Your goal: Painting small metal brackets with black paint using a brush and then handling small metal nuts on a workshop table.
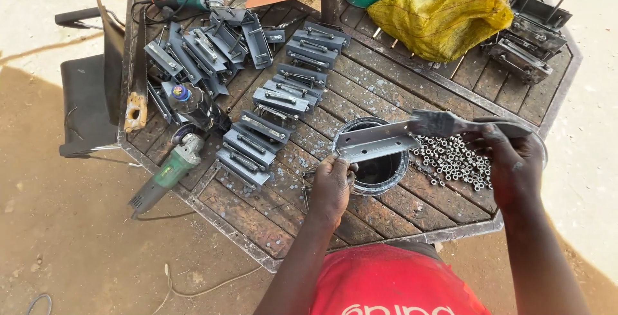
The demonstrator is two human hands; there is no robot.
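Outdoors on sand, my slatted table (pixel 412 205) is crowded with brackets. My left hand (pixel 331 186) pinches a grey angle plate (pixel 376 141) over the paint tin (pixel 376 167); my right hand (pixel 512 160) grips a brush (pixel 444 124) touching it (loaded, I think). A slipped pinch could drop the plate into the tin.

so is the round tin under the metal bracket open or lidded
Open. The round tin has no lid; its dark inside shows below the metal bracket held by the left hand.
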